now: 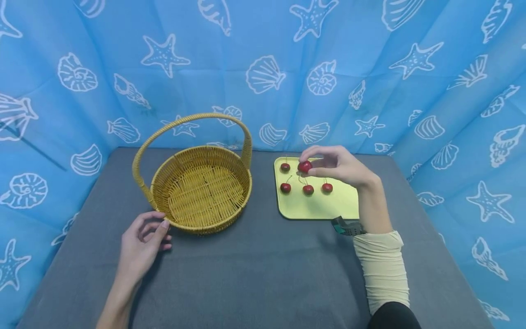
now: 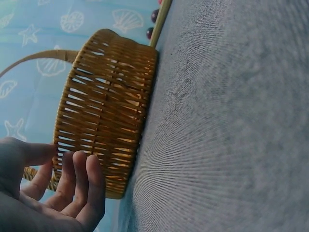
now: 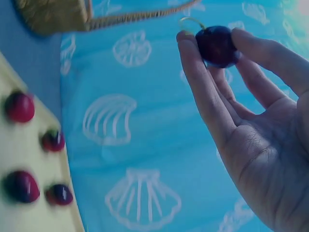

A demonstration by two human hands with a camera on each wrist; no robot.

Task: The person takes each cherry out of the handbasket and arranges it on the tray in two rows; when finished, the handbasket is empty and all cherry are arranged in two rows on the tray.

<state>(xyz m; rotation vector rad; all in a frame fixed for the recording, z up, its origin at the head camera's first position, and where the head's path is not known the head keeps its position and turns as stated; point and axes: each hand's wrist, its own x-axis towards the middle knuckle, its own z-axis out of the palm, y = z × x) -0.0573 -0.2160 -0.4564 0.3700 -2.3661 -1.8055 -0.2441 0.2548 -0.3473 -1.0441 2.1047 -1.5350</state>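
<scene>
My right hand (image 1: 343,168) pinches a dark red cherry (image 1: 305,167) between thumb and fingertips, raised above the pale yellow tray (image 1: 296,210). In the right wrist view the held cherry (image 3: 218,47) has a thin curved stem. Several more cherries lie on the tray, among them one nearest the basket (image 1: 285,188) and one toward the right (image 1: 327,188). At the near left side of a golden woven basket (image 1: 164,176), my left hand (image 1: 141,240) pinches the rim with thumb and forefinger; its other fingers are bent beside the wall (image 2: 104,106). Nothing lies inside the basket.
Grey cloth (image 1: 246,274) covers the table. A blue curtain (image 1: 263,109) with white shells and starfish surrounds its back and sides. The basket's tall arched handle (image 1: 191,118) rises over its opening. The tray stands to the right of the basket, with a gap of cloth between them.
</scene>
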